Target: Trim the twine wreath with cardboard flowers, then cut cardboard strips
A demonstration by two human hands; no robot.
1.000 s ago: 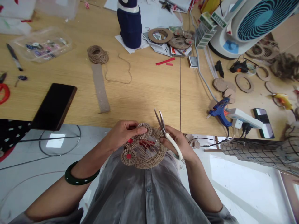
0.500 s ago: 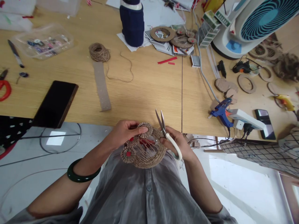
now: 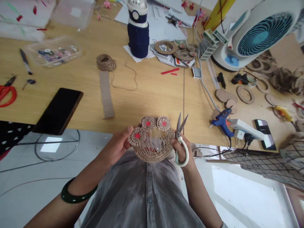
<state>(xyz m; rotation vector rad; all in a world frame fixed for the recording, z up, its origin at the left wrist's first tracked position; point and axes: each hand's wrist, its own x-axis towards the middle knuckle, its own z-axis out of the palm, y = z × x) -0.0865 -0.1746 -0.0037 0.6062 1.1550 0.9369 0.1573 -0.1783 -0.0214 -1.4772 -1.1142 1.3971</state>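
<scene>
I hold a round twine-wrapped ring craft (image 3: 152,148) in front of my chest, just off the wooden table's (image 3: 147,95) near edge. Three small paper rosettes (image 3: 148,123) with red centres sit along its top rim. My left hand (image 3: 117,145) grips the ring's left side, thumb on the leftmost rosette. My right hand (image 3: 181,152) holds its right side, and its fingers are through the white handles of a pair of scissors (image 3: 180,139), blades slightly apart and pointing away from me.
On the table lie a black phone (image 3: 59,110), a twine ball (image 3: 105,62) above a cardboard strip (image 3: 106,94), a navy bottle (image 3: 138,30), cardboard rings (image 3: 166,47), a blue glue gun (image 3: 220,120), a power strip (image 3: 247,129), a desk fan (image 3: 256,33), and red scissors (image 3: 7,91) at left.
The ring craft has been turned upright so the rosettes line its top. My left hand moved from the top to the left side; the scissor blades opened a little.
</scene>
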